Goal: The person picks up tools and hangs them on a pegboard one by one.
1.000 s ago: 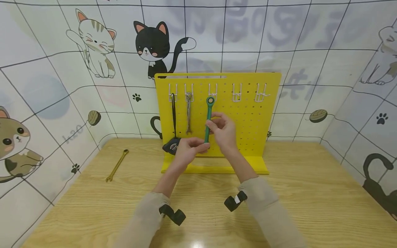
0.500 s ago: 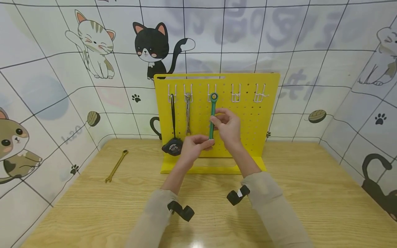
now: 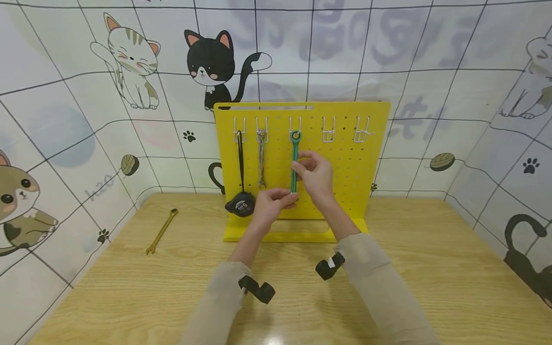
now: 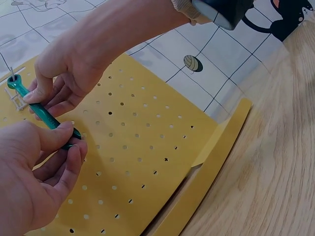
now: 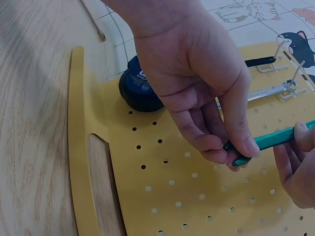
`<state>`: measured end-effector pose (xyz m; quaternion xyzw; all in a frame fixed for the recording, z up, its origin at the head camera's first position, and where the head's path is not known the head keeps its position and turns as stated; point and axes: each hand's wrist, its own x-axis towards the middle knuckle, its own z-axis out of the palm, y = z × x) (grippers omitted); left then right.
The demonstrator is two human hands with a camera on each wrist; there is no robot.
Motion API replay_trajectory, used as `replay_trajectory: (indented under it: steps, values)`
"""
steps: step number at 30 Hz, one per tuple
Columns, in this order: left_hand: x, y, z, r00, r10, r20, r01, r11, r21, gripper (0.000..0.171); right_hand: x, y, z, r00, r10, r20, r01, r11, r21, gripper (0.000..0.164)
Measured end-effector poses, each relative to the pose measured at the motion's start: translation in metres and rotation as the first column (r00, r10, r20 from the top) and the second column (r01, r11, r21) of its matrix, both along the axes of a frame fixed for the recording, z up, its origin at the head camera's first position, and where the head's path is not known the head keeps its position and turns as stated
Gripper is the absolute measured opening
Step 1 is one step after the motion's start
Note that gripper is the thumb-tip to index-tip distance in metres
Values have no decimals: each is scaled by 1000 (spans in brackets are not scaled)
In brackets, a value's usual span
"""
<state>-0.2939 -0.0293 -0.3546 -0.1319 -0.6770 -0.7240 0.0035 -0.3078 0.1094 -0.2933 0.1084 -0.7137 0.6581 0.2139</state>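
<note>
A green ratchet wrench (image 3: 295, 155) stands nearly upright before the yellow pegboard (image 3: 349, 182), ring end up. My left hand (image 3: 272, 203) pinches its lower end between thumb and fingers. Higher up, my right hand (image 3: 316, 175) grips the shank from the right. The ring is level with the middle white hook (image 3: 291, 125); in the left wrist view a prong (image 4: 12, 73) shows at the ring (image 4: 14, 81). Fingers (image 5: 246, 142) cover the wrench's lower end in the right wrist view.
Left of the wrench hang a silver wrench (image 3: 261, 160) and a black tape measure (image 3: 240, 204) on its strap. Two more hooks (image 3: 328, 129) are on the right. A gold wrench (image 3: 162, 231) lies on the wooden table (image 3: 172, 278) at left.
Both hands carried the green wrench a little right and up from in front of the hook's lower part. Over the last half second it shifted slightly left and down.
</note>
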Motion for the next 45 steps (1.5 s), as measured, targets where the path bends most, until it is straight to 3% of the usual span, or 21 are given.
replay_trajectory:
  steps: [15, 31, 40, 45]
  values:
    - [-13, 7, 1, 992, 96, 83, -96, 995, -6, 21, -14, -3, 3, 999, -33, 24, 33, 999, 26, 18]
    - [-25, 11, -8, 976, 214, -39, -213, 976, 41, 17, -20, -4, -2, 998, -45, 53, 41, 996, 80, 19]
    - [-23, 13, -5, 958, 277, -73, -281, 958, -50, 17, -21, -5, -5, 997, -61, 50, 58, 996, 61, 21]
    - [-22, 13, -5, 954, 282, -106, -290, 955, -69, 16, -20, -6, -6, 995, -96, 41, 93, 994, 63, 21]
